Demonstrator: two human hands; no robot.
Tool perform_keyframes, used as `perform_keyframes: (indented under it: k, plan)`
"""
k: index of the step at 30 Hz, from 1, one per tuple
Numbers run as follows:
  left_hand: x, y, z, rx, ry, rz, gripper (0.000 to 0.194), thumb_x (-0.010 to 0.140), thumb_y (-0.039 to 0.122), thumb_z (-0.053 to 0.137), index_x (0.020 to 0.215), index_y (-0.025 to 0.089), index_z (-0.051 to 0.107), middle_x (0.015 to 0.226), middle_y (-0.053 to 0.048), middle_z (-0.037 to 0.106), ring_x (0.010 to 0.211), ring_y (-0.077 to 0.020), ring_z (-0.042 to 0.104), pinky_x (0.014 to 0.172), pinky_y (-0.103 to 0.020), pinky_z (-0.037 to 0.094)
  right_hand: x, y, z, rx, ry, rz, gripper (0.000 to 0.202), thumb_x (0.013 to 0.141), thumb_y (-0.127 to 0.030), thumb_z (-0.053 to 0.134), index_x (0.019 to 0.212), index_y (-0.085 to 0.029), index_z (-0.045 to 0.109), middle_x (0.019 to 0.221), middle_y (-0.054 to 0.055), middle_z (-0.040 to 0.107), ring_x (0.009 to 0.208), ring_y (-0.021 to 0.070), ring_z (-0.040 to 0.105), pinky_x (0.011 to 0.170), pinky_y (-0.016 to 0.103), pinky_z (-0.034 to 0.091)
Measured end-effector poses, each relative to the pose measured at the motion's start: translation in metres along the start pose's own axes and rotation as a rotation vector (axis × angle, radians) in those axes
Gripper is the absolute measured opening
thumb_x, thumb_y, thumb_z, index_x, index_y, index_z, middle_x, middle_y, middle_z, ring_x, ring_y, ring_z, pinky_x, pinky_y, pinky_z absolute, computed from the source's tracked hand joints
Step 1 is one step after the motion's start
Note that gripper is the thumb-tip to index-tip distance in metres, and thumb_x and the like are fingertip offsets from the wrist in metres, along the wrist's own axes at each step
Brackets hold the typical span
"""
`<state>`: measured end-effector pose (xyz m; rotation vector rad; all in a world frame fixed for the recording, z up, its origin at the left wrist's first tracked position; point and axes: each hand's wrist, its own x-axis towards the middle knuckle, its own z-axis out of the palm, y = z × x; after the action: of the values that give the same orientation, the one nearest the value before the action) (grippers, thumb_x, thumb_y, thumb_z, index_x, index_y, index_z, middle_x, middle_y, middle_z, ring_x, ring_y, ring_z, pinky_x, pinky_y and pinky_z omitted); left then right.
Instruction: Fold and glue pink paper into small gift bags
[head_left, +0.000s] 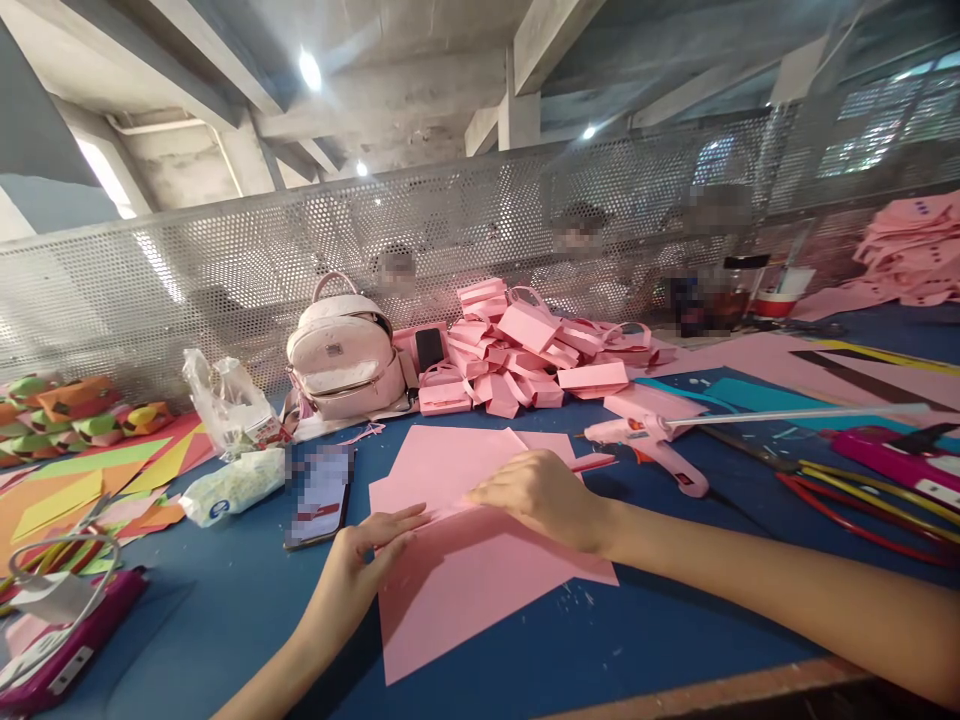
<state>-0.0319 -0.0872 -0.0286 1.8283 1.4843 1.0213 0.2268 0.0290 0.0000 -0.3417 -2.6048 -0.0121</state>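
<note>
Several sheets of pink paper (457, 600) lie overlapping on the blue table in front of me. My left hand (371, 545) rests on the left side of the paper, its fingers stretched out and the thumb a little apart from them. Near the middle of the sheets, my right hand (536, 495) is closed, with bent fingers pressed on a paper edge or fold; its fingertips are partly hidden. Just right of that hand lies a pink glue gun (649, 445) with a long glue stick (795, 414) sticking out of its back.
Behind the sheets stand a heap of folded pink paper pieces (525, 345) and a pale backpack (341, 350). A phone (322, 495) and a tissue pack (236, 487) lie left. Power strips (82, 640) sit at both sides. A perforated metal screen (262, 245) runs behind.
</note>
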Motion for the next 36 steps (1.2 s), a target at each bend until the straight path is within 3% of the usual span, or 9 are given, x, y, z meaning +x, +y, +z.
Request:
perform_keyframes:
  k: [3,5,8,10,13,17,22,29,36]
  plan:
    - [0.0,0.004,-0.002,0.161,0.023,0.083,0.033,0.098,0.039,0.048,0.114,0.029,0.076,0.13,-0.003,0.068,0.133,-0.0283,0.053,0.114,-0.047,0.038,0.002,-0.005,0.001,0.013,-0.024,0.049,0.027,0.096,-0.015,0.054,0.106,-0.027,0.076,0.091,0.001,0.08,0.079,0.0157,0.073,0.072,0.027,0.05]
    - [0.001,0.009,-0.002,0.284,0.03,0.153,0.033,0.099,0.036,0.047,0.113,0.029,0.076,0.121,-0.004,0.073,0.124,-0.0276,0.061,0.114,-0.046,0.037,0.006,-0.011,0.004,0.044,-0.044,0.074,0.024,0.097,-0.02,0.056,0.107,-0.028,0.076,0.094,0.0,0.08,0.08,0.0158,0.073,0.071,0.026,0.049]
    - [0.004,0.019,0.0,0.362,0.055,0.185,0.036,0.1,0.034,0.044,0.11,0.023,0.077,0.101,-0.007,0.078,0.095,-0.0243,0.071,0.092,-0.035,0.052,0.016,-0.021,0.006,0.112,-0.057,0.104,0.021,0.098,-0.024,0.058,0.106,-0.028,0.077,0.097,-0.001,0.08,0.08,0.0158,0.074,0.07,0.026,0.048]
    - [0.006,0.027,0.001,0.34,0.06,0.184,0.037,0.1,0.034,0.043,0.11,0.021,0.077,0.098,-0.008,0.078,0.087,-0.0229,0.072,0.076,-0.028,0.053,0.023,-0.025,0.003,0.162,-0.057,0.14,0.019,0.097,-0.024,0.061,0.102,-0.027,0.078,0.093,-0.002,0.08,0.078,0.0156,0.073,0.068,0.026,0.046]
    - [0.007,0.038,-0.003,0.244,0.013,0.167,0.038,0.101,0.037,0.043,0.11,0.018,0.075,0.092,-0.007,0.078,0.08,-0.0204,0.072,0.068,-0.023,0.049,0.029,-0.024,-0.008,0.262,-0.075,0.205,0.016,0.094,-0.023,0.064,0.095,-0.026,0.08,0.088,-0.003,0.08,0.076,0.0156,0.072,0.067,0.025,0.044]
    - [0.002,0.039,-0.028,0.08,-0.003,0.073,0.044,0.101,0.044,0.043,0.099,0.015,0.076,0.076,-0.005,0.076,0.074,-0.0196,0.069,0.071,-0.023,0.048,0.019,-0.01,-0.034,0.342,-0.118,0.345,0.017,0.09,-0.025,0.065,0.083,-0.024,0.08,0.083,-0.002,0.079,0.075,0.0167,0.07,0.074,0.026,0.043]
    - [-0.014,0.024,-0.062,-0.046,-0.101,-0.09,0.051,0.098,0.051,0.046,0.078,0.014,0.073,0.073,-0.006,0.075,0.068,-0.0192,0.066,0.063,-0.021,0.046,-0.015,0.009,-0.058,0.376,-0.248,0.553,0.025,0.088,-0.033,0.061,0.072,-0.02,0.076,0.068,-0.001,0.071,0.064,0.0155,0.061,0.059,0.025,0.036]
    - [-0.024,0.028,-0.062,-0.134,-0.046,-0.197,0.049,0.094,0.054,0.052,0.075,0.014,0.073,0.064,-0.007,0.074,0.063,-0.0185,0.064,0.06,-0.021,0.046,-0.034,0.014,-0.081,0.339,-0.225,0.63,0.031,0.085,-0.045,0.061,0.071,-0.021,0.076,0.066,0.001,0.069,0.064,0.0176,0.058,0.061,0.027,0.037]
    - [-0.021,0.026,-0.069,-0.029,-0.253,-0.039,0.045,0.101,0.045,0.043,0.09,0.016,0.076,0.08,-0.005,0.078,0.076,-0.0195,0.069,0.073,-0.022,0.05,-0.034,0.008,-0.115,0.295,-0.088,0.679,0.029,0.084,-0.042,0.06,0.073,-0.02,0.076,0.071,0.002,0.073,0.068,0.0201,0.064,0.06,0.027,0.042]
